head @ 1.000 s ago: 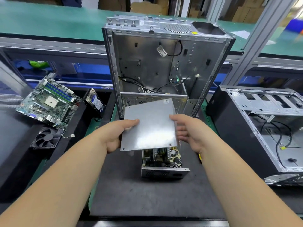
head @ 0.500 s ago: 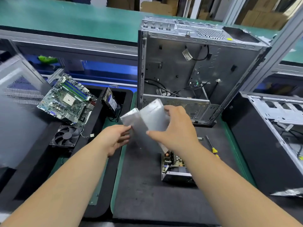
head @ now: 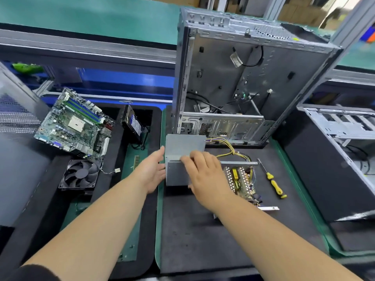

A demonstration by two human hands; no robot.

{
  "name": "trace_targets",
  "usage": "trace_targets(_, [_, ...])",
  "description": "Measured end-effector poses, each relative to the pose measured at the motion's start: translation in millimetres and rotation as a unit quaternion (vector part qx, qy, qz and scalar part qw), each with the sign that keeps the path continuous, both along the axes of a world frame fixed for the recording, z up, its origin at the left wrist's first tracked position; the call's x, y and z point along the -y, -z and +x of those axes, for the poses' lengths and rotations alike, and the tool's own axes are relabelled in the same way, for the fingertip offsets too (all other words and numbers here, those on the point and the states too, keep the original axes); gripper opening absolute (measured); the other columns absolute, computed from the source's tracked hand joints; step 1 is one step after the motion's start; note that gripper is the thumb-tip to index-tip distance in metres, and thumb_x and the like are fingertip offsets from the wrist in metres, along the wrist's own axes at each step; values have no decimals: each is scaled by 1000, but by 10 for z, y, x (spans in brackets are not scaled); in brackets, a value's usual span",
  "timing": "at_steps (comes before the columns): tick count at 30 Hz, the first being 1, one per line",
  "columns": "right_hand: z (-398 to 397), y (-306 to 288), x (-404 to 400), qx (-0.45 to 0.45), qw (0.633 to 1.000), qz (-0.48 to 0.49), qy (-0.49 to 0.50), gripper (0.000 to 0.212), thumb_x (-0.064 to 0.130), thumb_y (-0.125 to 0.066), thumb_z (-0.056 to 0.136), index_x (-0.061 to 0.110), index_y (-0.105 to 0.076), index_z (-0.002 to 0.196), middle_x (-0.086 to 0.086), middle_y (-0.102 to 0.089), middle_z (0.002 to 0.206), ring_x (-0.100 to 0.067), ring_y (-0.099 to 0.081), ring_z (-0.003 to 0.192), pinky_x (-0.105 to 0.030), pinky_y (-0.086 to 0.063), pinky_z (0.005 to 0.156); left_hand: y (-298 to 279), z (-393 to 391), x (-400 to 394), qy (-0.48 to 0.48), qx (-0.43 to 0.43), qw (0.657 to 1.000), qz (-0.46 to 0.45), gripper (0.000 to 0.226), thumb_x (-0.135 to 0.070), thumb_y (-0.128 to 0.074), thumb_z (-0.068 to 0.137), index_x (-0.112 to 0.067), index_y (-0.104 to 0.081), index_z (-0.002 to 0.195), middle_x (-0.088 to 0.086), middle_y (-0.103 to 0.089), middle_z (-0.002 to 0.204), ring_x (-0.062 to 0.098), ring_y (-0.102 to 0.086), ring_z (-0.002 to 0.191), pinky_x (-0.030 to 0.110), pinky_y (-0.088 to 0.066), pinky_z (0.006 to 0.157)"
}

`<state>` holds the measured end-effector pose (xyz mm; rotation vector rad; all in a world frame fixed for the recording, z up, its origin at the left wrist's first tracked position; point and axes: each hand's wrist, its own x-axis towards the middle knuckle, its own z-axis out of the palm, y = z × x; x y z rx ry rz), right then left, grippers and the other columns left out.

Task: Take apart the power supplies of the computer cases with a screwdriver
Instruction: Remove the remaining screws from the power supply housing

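The grey metal power supply cover (head: pixel 183 146) stands on the black mat (head: pixel 203 240), just left of the opened power supply (head: pixel 241 182) with its bare circuit board and yellow wires. My right hand (head: pixel 205 175) grips the cover, fingers over its upper fold and thumb near its lower edge. With straight fingers, my left hand (head: pixel 151 172) lies flat against the cover's left side. A yellow-handled screwdriver (head: pixel 275 184) lies on the mat to the right of the power supply. Behind them the gutted computer case (head: pixel 243 78) stands upright.
A second open case (head: pixel 334 151) lies at the right. On the left bench sit a motherboard (head: pixel 75 124), a black fan (head: pixel 81 174), a hard drive (head: pixel 133 123), a RAM stick (head: pixel 136 162) and a large grey side panel (head: pixel 16 159).
Both hands lifted the cover off the power supply, carried it to the left and set it down on the mat. The view shifted left.
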<state>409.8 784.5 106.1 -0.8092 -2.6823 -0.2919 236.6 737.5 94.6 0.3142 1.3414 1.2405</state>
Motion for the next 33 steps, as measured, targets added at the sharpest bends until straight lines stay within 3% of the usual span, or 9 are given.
trace_targets(2, [-21,38,20,-3,1000,-14,-8,73,8,-89,39,10,-67,109,-9,-62,100,-30,-59,81,-35,-47,75,14,-8,-11,23,22,999,13,37,-55,-44,99,-22,-59,105,7,-77,90,20,-75,88,31,-57,72])
trace_targets(4, [-30,70,34,-10,999,-28,-17,60,2,-86,42,10,-69,100,-9,-61,96,-29,-58,78,-34,-51,65,37,-12,-15,42,31,998,19,34,-59,-44,98,-29,-59,100,-3,-78,86,12,-75,86,24,-55,66])
trace_targets(9, [-82,151,84,15,1000,-1,-8,51,0,-84,36,13,-67,82,-8,-63,92,-27,-56,71,-31,-40,59,72,-51,0,74,30,996,32,47,-58,-40,99,-27,-55,131,-5,-62,132,11,-55,126,32,-33,113])
trace_targets(11, [-89,171,100,21,1000,2,9,51,-1,-82,34,13,-66,80,-8,-63,91,-27,-56,70,-31,-40,60,95,-65,7,55,14,998,21,65,-60,-45,97,-25,-35,150,0,-40,153,13,-31,144,31,-20,120])
trace_targets(14, [-84,149,117,34,998,-23,45,51,3,-85,35,13,-65,81,-9,-63,93,-29,-57,73,-32,-44,63,135,-90,37,46,-40,998,9,79,-68,-51,89,-32,-25,155,-3,-19,164,16,-14,151,41,-12,124])
trace_targets(19, [-14,-10,84,-8,993,-94,73,47,41,-88,66,12,-69,98,-8,-61,100,-32,-58,87,-40,-49,75,137,-62,49,44,-197,978,55,63,-60,-54,92,-35,-37,148,-10,-36,154,6,-35,132,34,-26,108])
trace_targets(26, [665,-250,-479,-97,957,-166,218,20,30,-66,92,17,-68,107,-6,-60,109,-31,-55,106,-43,-45,90,-100,315,39,39,-401,904,143,31,-23,-63,94,-30,-59,124,-11,-56,129,1,-52,119,24,-37,108])
trace_targets(30, [1290,-157,-874,-118,905,-239,331,17,23,-59,94,21,-72,106,-8,-60,113,-33,-57,107,-41,-49,90,-154,687,65,70,-431,884,167,26,-19,-65,91,-39,-63,108,-14,-61,113,-3,-56,105,10,-40,92])
trace_targets(33, [1694,24,-1100,-89,869,-278,399,21,24,-59,93,22,-73,108,-12,-60,122,-38,-57,112,-41,-49,92,-135,956,13,103,-436,880,158,26,-13,-66,91,-37,-65,102,-7,-64,109,1,-58,99,15,-42,88])
